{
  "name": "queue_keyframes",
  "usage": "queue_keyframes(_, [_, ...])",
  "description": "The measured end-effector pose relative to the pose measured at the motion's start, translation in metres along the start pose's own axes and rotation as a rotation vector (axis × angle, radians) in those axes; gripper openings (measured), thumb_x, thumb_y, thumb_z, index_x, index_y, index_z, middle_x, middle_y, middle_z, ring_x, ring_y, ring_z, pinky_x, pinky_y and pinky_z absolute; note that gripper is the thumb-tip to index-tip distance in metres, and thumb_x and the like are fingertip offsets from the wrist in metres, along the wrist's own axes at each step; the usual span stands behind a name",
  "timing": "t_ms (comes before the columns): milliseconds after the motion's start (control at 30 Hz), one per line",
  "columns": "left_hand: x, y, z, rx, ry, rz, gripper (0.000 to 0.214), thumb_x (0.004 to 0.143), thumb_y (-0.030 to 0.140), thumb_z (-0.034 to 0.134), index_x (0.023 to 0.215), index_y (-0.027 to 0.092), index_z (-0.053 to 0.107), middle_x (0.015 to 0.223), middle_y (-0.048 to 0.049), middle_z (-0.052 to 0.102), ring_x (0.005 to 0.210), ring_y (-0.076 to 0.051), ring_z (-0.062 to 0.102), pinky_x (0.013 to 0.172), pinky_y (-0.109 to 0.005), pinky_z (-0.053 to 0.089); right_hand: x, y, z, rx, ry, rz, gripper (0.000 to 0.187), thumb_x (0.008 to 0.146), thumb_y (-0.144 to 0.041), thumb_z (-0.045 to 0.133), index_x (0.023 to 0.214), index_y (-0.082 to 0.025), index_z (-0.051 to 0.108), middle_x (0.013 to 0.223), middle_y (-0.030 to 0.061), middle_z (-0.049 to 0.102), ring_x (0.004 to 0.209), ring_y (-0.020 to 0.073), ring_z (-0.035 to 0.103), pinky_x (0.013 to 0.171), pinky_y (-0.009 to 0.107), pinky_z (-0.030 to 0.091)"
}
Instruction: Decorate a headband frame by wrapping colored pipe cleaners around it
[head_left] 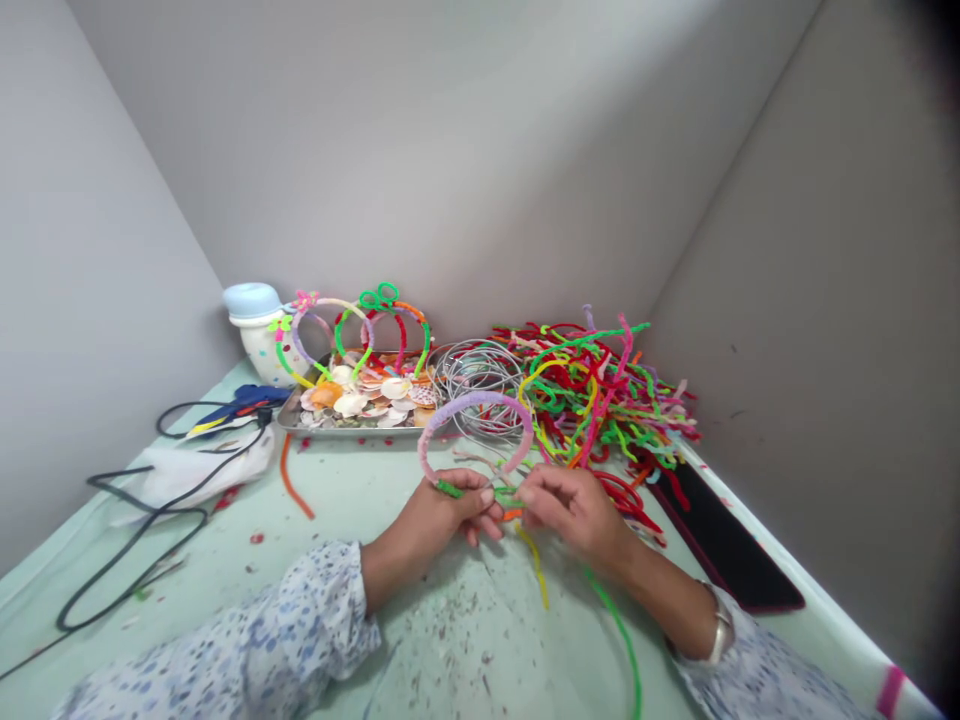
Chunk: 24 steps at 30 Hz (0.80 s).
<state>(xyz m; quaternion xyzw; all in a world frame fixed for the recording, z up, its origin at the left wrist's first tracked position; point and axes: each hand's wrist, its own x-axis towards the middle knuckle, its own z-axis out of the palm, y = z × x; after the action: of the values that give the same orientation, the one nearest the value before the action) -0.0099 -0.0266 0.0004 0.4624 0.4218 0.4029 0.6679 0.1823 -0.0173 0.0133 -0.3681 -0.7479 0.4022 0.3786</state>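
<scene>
My left hand (444, 518) pinches the lower end of a headband hoop (480, 399) wrapped in purple and pink pipe cleaner. Its curved top stands up above my fingers, and a bare bit of wire shows near the thumb. Green pipe cleaner is wound at the hoop's lower left end. In my right hand (581, 512), closed fingertips grip a green pipe cleaner (624, 640). One part of it stretches between both hands; a long tail seems to hang below my right palm towards the table's front. A yellow pipe cleaner (535, 570) lies between my wrists.
Behind my hands stand a metal tray (360, 432) of shells, finished hoops (382, 335), coiled wire (480, 370) and a heap of pipe cleaners (600, 390). A black cable (135, 510) and a white bottle (262, 345) are left; a black mat (727, 545) is right.
</scene>
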Motion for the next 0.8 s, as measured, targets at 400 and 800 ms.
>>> queue_keyframes(400, [-0.001,0.006,0.000,0.037,-0.161,-0.101,0.022,0.072,0.030,0.070,0.074,0.013,0.057,0.068,-0.0022,0.065,0.051,-0.010,0.063,0.044,-0.018,0.038,0.009,0.011,0.002,0.442,0.104,0.237,0.024,0.083,-0.041,0.063,0.090,-0.018,0.064,0.072,-0.0008,0.062,0.061,0.0114,0.057,0.057,0.023,0.046])
queue_keyframes(800, [-0.002,-0.001,0.004,0.096,-0.082,-0.013,0.024,0.075,0.035,0.067,0.075,0.014,0.055,0.064,0.0004,0.061,0.045,-0.008,0.056,0.041,-0.017,0.035,0.011,0.018,0.010,0.512,0.323,0.232,0.032,0.080,-0.046,0.066,0.094,-0.017,0.062,0.084,0.0055,0.067,0.073,0.0167,0.062,0.065,0.028,0.050])
